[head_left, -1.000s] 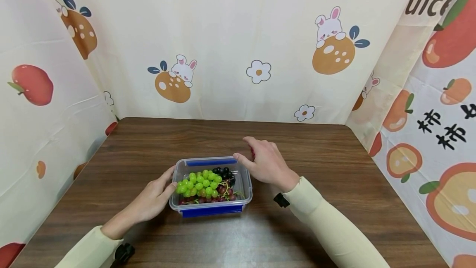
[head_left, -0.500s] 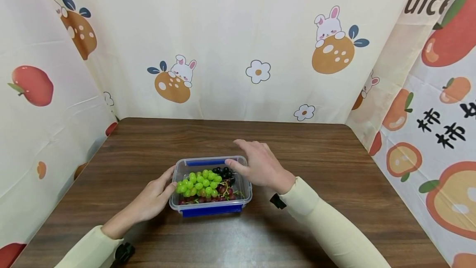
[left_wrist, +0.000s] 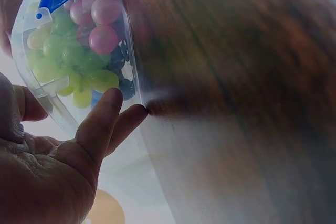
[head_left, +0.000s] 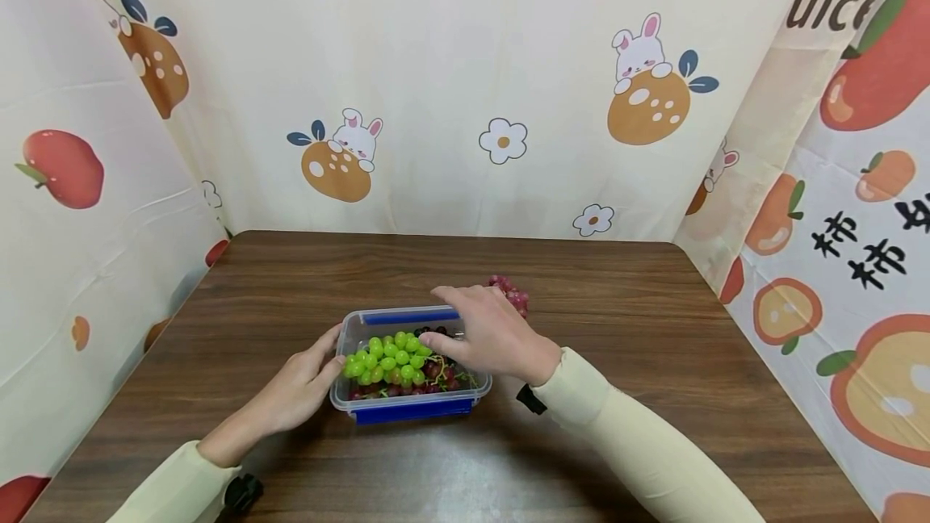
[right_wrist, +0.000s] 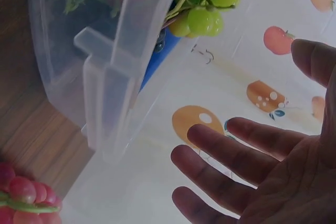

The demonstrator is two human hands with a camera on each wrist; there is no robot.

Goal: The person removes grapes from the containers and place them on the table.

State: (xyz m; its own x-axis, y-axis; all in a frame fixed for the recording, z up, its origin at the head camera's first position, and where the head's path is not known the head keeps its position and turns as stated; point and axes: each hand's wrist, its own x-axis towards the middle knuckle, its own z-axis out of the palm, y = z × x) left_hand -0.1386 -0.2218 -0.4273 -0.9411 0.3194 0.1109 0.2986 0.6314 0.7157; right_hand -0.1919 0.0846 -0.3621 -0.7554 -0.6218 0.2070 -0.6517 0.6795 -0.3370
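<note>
A clear plastic food container [head_left: 338, 396] with blue clips stands on the table. In it lie a bunch of green grapes [head_left: 388, 355], dark red grapes [head_left: 436, 378] and black grapes [head_left: 429, 331]. My left hand [head_left: 301, 382] holds the container's left side, thumb over the rim and fingers along the outer wall, as the left wrist view [left_wrist: 105, 124] shows. Over the container's right end hovers my right hand [head_left: 497, 333], palm down, fingers spread and holding nothing. A bunch of pink-red grapes [head_left: 512, 295] lies behind it, partly hidden by the hand.
The brown wooden table [head_left: 617, 329] reaches back to a cream curtain [head_left: 436, 63] printed with rabbits and fruit. White printed cloths hang at both sides.
My right hand has moved left and slightly nearer, from beside the container to over its right end, uncovering the pink-red grapes behind it. The left hand and the container have stayed still.
</note>
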